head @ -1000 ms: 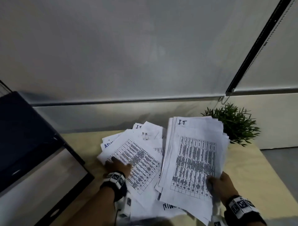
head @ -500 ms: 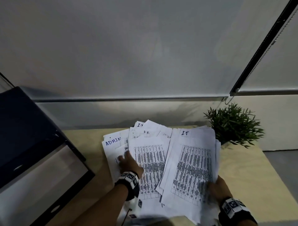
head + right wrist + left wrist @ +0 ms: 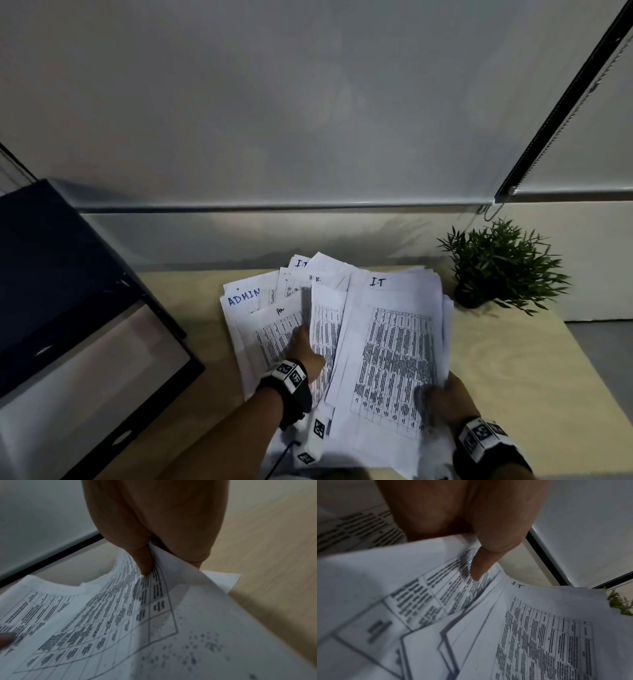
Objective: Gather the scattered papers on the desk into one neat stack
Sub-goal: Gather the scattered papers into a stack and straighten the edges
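Observation:
White printed papers lie fanned out over the wooden desk (image 3: 513, 359); the leftmost sheet (image 3: 243, 298) is marked ADMIN. My right hand (image 3: 442, 394) grips the near corner of a thick bundle (image 3: 394, 342) marked I-T, with its thumb (image 3: 145, 561) on top of the bundle (image 3: 102, 615) and its fingers underneath. My left hand (image 3: 303, 346) pinches a single table sheet (image 3: 325, 322), which is lifted at its left edge and lies against the bundle. In the left wrist view the thumb (image 3: 479, 566) lies on that sheet (image 3: 428, 588), and the other fingers are hidden beneath it.
A small potted plant (image 3: 496, 267) stands at the back right, close to the bundle's far corner. A large dark device (image 3: 68, 308) fills the desk's left side. A wall with a blind cord (image 3: 493, 212) runs behind. The desk's right edge slants near my right wrist.
My left hand has moved right across the loose papers and lifted one sheet against the bundle. The bundle in my right hand has tilted flatter toward the desk.

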`<state>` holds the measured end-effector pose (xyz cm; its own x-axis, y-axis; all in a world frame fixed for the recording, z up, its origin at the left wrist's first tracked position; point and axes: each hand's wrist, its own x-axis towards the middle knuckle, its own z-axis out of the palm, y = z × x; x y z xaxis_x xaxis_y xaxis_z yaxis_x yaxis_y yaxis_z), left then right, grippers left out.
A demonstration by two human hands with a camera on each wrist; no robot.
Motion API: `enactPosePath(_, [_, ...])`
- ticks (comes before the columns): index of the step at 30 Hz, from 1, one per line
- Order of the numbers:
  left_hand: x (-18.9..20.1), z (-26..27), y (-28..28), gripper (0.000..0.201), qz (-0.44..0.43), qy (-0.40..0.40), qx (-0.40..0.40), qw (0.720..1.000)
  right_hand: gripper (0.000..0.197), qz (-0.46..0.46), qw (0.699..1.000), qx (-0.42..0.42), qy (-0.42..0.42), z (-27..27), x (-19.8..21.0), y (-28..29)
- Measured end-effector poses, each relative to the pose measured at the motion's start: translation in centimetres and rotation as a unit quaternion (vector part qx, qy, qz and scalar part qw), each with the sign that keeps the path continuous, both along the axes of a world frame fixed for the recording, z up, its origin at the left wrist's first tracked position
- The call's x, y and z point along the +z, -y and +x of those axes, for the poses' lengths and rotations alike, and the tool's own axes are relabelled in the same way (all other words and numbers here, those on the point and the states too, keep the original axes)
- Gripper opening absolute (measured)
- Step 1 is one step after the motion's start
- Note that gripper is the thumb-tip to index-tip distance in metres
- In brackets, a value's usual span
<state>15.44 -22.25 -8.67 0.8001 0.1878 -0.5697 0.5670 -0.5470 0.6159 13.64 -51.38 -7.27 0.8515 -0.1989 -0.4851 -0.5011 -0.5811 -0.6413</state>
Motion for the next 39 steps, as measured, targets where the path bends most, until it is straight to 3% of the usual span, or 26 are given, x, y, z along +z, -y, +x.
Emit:
enactPosePath(2, [-0.1,-0.2,0.0,0.075,0.003,0.015,-0.015,1.000,0.016,0.002,1.000,0.004,-0.003,0.0,0.4,-0.2])
enactPosePath(5, [1.4,0.1,-1.0,0.054,0.027,0.079,0.035,0.996,0.014,0.003,1.000,0.009,0.001,0.3,0.2,0.2])
enactPosePath(11, [10.5,3.2,-5.9,0.032,0.047,0.254,0.160,0.953,0.010,-0.007,1.000,-0.004,0.015,0.4,0.5,1.2])
enactPosePath(14, [16.3,3.9,-7.6,0.026,-0.050,0.382,0.198,0.901,0.010,0.024,0.999,-0.024,0.005,0.9,1.7,0.7])
enactPosePath(16, [18.4,3.7,-7.6,0.025,-0.122,0.396,0.173,0.894,0.017,0.064,0.997,-0.031,0.002,1.3,2.9,-0.1])
enactPosePath(19, [16.2,3.8,-6.6,0.021,-0.113,0.313,0.105,0.937,0.024,0.160,0.987,-0.011,0.016,1.8,4.9,-1.5])
enactPosePath(22, [12.2,2.6,-4.2,0.033,-0.113,0.213,0.046,0.969,0.002,0.257,0.966,0.019,0.029,2.2,6.7,-2.7])
enactPosePath(26, [9.3,0.7,0.0,0.069,-0.117,0.171,0.035,0.978,0.043,0.357,0.933,-0.033,0.007,1.9,8.3,-2.5])
enactPosePath(28, [9.1,0.3,1.9,0.064,-0.111,0.191,0.047,0.974,0.047,0.425,0.902,-0.055,-0.047,1.2,8.2,-1.8])
enactPosePath(29, [9.0,0.1,2.8,0.063,-0.115,0.197,0.042,0.973,0.051,0.418,0.906,-0.043,-0.051,0.9,7.7,-1.3])
enactPosePath(31, [9.0,0.1,4.0,0.068,-0.112,0.193,0.011,0.975,0.052,0.315,0.949,0.005,-0.010,0.6,6.3,-0.4])
enactPosePath(33, [8.2,0.1,4.1,0.077,-0.084,0.178,-0.013,0.980,0.030,0.142,0.989,0.017,0.034,0.2,4.8,0.6])
enactPosePath(36, [5.9,0.0,0.8,0.091,0.038,0.080,0.040,0.995,0.022,0.076,0.995,-0.064,0.022,-0.8,2.8,2.4])
enactPosePath(39, [3.6,-0.7,-3.9,0.100,0.183,-0.061,0.073,0.979,0.019,0.060,0.992,-0.111,-0.003,-1.8,2.2,3.1])
